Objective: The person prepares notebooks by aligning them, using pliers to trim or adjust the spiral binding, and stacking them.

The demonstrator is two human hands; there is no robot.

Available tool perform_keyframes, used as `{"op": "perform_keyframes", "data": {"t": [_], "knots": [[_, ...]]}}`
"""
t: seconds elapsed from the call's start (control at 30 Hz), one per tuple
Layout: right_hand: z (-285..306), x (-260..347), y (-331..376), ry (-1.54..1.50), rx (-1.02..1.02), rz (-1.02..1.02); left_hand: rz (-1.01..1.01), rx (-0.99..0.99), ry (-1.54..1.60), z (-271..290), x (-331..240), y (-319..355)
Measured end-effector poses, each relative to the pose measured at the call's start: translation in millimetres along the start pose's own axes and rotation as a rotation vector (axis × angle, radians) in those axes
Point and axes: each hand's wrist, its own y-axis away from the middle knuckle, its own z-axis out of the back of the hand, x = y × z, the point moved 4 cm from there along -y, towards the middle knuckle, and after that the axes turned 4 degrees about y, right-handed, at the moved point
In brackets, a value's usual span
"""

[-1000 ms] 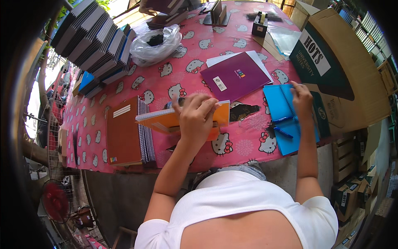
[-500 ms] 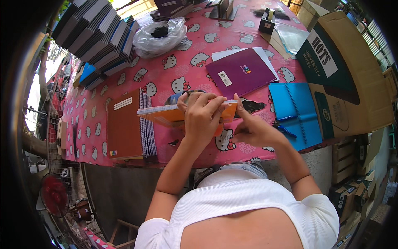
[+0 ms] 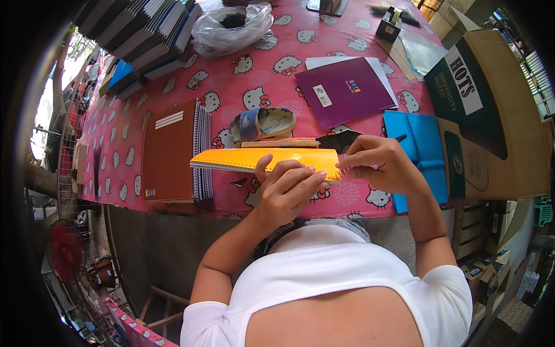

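Observation:
A yellow-orange notebook [image 3: 248,157] with a row of small holes along its edge lies across in front of me. My left hand [image 3: 289,188] is closed on its near side, fingers over the cover and thumb raised at the edge. At the notebook's right end, my right hand [image 3: 384,165] pinches a thin dark spiral wire [image 3: 341,172] against the holed edge. How far the wire runs through the holes is hard to see. Just beyond the notebook are a flat block with an orange top [image 3: 280,143] and a blue patterned slipper [image 3: 263,123].
To the left lie stacked brown spiral notebooks [image 3: 167,153]. A purple notebook [image 3: 347,92], an open blue spiral notebook [image 3: 425,150] and a cardboard box [image 3: 514,98] are on the right. Farther back are a plastic bag [image 3: 214,32], a tape dispenser [image 3: 389,28] and tall notebook stacks [image 3: 144,34].
The notebook has tilted so its yellow cover faces up, and it came nearer me. My left hand shifted down along it. My right hand moved right and now pinches the wire at the end.

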Motion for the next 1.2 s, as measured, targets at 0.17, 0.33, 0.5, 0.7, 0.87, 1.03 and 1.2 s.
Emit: {"op": "perform_keyframes", "data": {"t": [0.17,0.33,0.5,0.7,0.87,1.03,1.2], "knots": [[0,6,-5,0.089,0.026,0.177,0.0,-0.015,0.013,2,1,-3],[3,9,1,0.109,-0.026,0.033,0.074,-0.036,0.017,2,5,-18],[6,9,3,0.216,-0.213,0.016,0.167,-0.103,-0.023,-6,6,-39],[12,-5,-8,0.096,-0.149,0.044,0.275,-0.056,-0.018,-8,15,-47],[9,5,-10,0.19,-0.195,-0.143,0.248,-0.074,-0.06,-7,16,-50],[8,11,-10,0.28,-0.196,-0.042,0.207,-0.051,-0.124,-5,21,-40],[1,14,-14,0.441,-0.266,0.102,0.19,-0.077,-0.119,-7,19,-42]]}}
